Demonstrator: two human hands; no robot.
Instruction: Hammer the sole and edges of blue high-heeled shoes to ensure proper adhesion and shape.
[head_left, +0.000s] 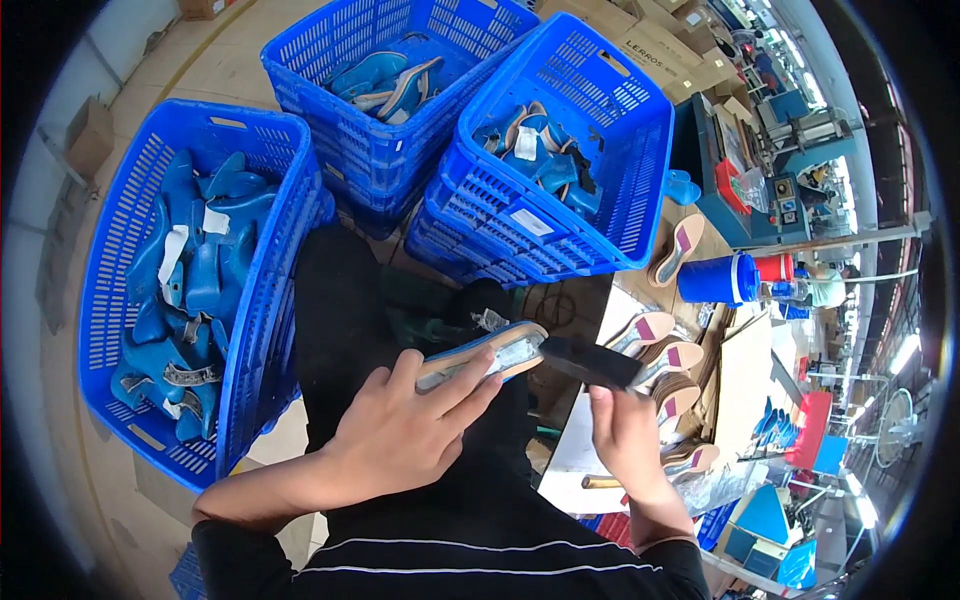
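Over my lap lies a blue shoe last with a tan-edged insole on its upturned sole and a silvery-grey patch along the middle. My left hand grips it, fingers laid across the insole. In my right hand is a hammer with a dark head. That head is right beside the far right end of the insole; whether the two touch I cannot tell. My right fingers wrap around the hammer just below its head, and most of its handle is hidden.
A blue crate full of blue lasts stands at my left. Stacked crates and another crate stack stand ahead, lasts inside. On the right, a white table bears several insoles. A blue jug stands beyond.
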